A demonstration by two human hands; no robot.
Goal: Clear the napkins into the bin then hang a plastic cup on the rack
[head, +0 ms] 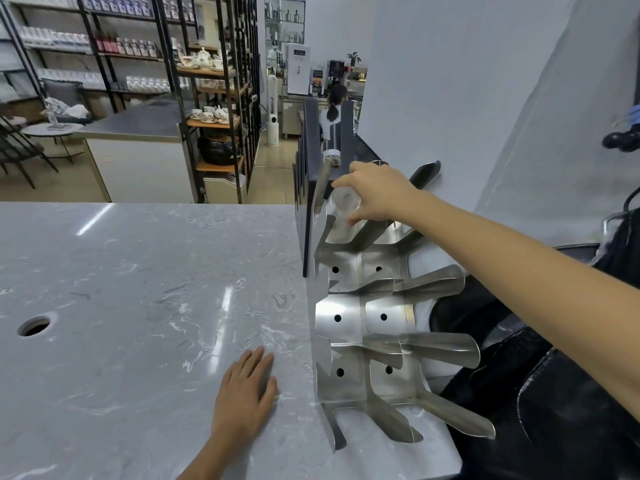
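A steel cup rack [349, 320] with several slanted prongs stands at the right edge of the grey marble counter [138, 289]. My right hand [377, 195] reaches over its far end and grips a clear plastic cup [341, 206], held upside down against one of the top prongs. My left hand [247, 389] lies flat on the counter just left of the rack, fingers spread and holding nothing. No napkins are in view.
A round hole [34, 325] is cut into the counter at the left. Dark upright panels [308, 202] stand behind the rack. Shelving with bottles and tea sets [211, 116] lies beyond the counter. A person [334, 105] stands far back. Black bags [519, 375] sit right of the rack.
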